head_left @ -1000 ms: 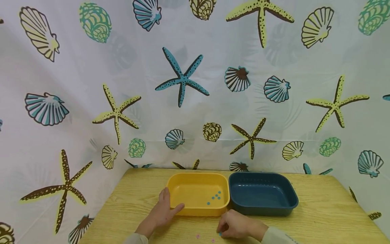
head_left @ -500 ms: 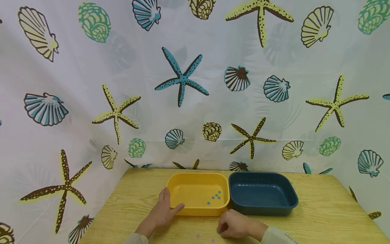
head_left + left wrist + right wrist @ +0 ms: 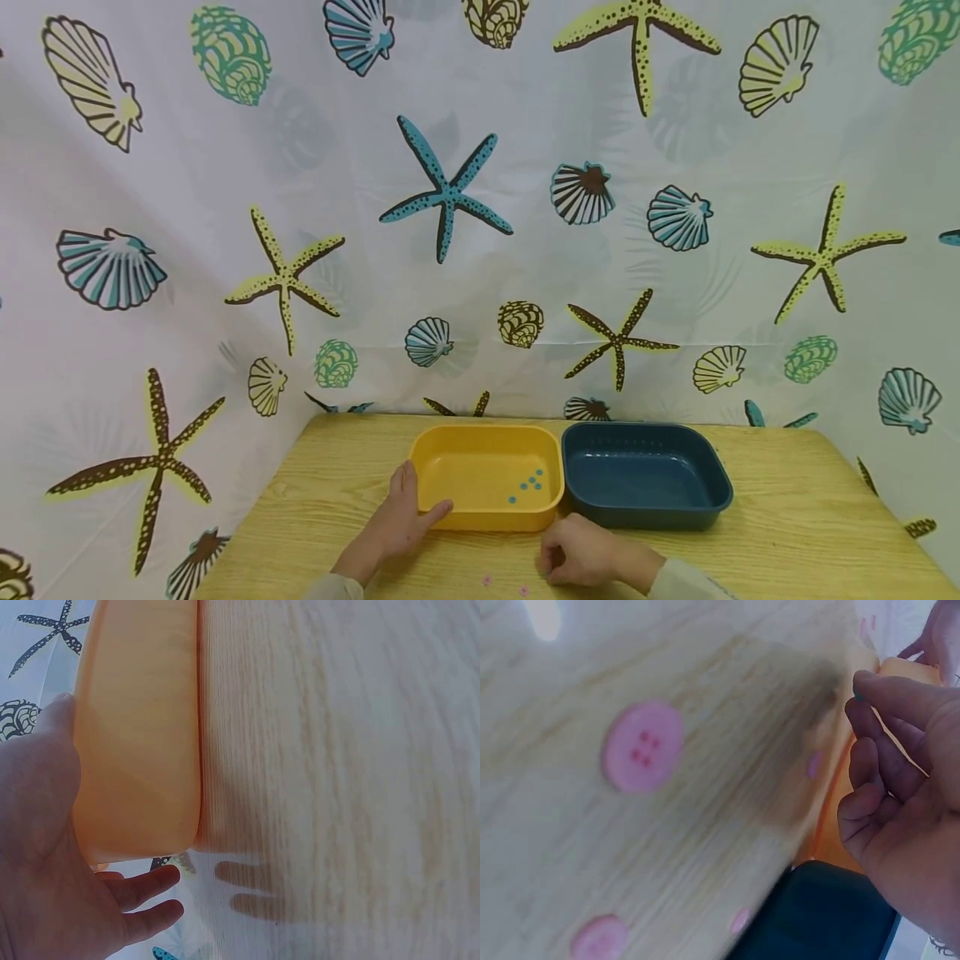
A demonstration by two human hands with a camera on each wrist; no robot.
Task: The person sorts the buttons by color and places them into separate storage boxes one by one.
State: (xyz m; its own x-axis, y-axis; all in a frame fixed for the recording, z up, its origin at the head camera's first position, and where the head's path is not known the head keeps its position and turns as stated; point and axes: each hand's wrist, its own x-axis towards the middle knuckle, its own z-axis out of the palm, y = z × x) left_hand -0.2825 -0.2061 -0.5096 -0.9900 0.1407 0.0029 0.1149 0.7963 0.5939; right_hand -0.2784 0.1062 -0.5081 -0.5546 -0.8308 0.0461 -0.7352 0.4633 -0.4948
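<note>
My left hand holds the front left corner of a yellow plastic bin. Its thumb lies at the front rim, and two fingers stick out straight past the side in the left wrist view. Several small blue buttons lie in the bin's right part. In front of the bins, my right hand pinches a blue button between thumb and index finger; only a sliver shows. To its left, pink buttons lie on the table. Close up, a pink button shows several holes.
A dark blue bin stands against the yellow bin's right side, with nothing seen inside. Both are on a wood-grain table. A white curtain printed with shells and starfish hangs behind and at both sides.
My right hand has shifted very slightly right, and less of the blue button shows at its fingertips. My left hand stays at the yellow bin.
</note>
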